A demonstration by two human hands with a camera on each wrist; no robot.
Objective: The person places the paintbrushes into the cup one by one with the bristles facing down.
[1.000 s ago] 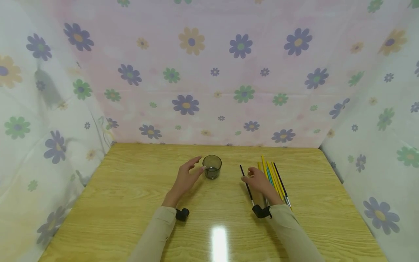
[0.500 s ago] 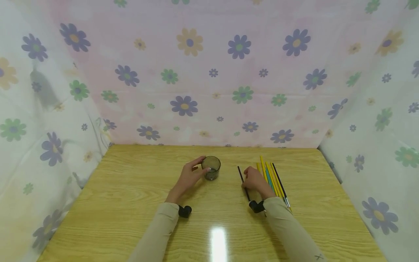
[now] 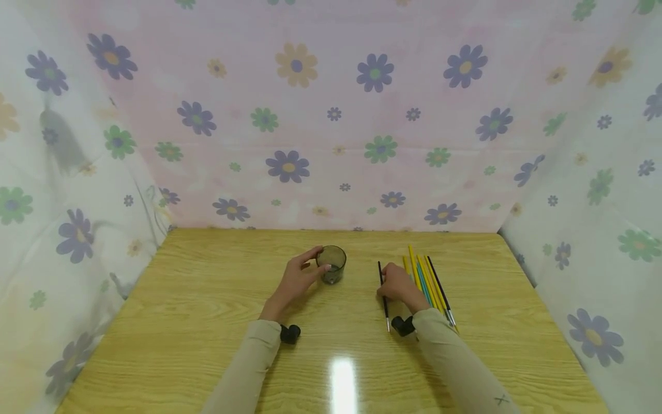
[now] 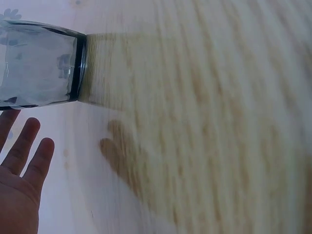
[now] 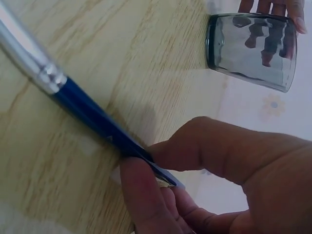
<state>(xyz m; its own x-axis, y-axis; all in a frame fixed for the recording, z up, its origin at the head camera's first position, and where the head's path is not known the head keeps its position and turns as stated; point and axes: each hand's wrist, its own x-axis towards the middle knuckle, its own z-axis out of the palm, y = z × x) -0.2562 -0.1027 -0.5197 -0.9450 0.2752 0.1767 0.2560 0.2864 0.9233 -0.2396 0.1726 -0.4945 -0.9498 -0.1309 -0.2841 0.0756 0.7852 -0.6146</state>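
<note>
A clear grey drinking glass [image 3: 331,265] stands upright on the table. My left hand [image 3: 297,282] holds it from the left, thumb on the near side and a finger by the far rim. In the left wrist view the other fingers [image 4: 39,161] spread straight beside the glass [image 4: 39,66]. My right hand [image 3: 402,286] pinches a dark-handled paintbrush [image 3: 385,309] between thumb and fingers. Up close in the right wrist view, the paintbrush [image 5: 92,114] shows a dark blue handle and a silver ferrule; its bristles are out of view there.
To the right of my right hand lies a row of several more paintbrushes [image 3: 438,282] with yellow, teal and black handles, partly covered by the hand. Behind the wooden table [image 3: 217,299] hangs a flowered cloth [image 3: 315,126], which also encloses both sides.
My left hand has moved right and taken hold of the glass. My right hand has come down on the paintbrush and pinched it; the brush has turned more upright in the head view.
</note>
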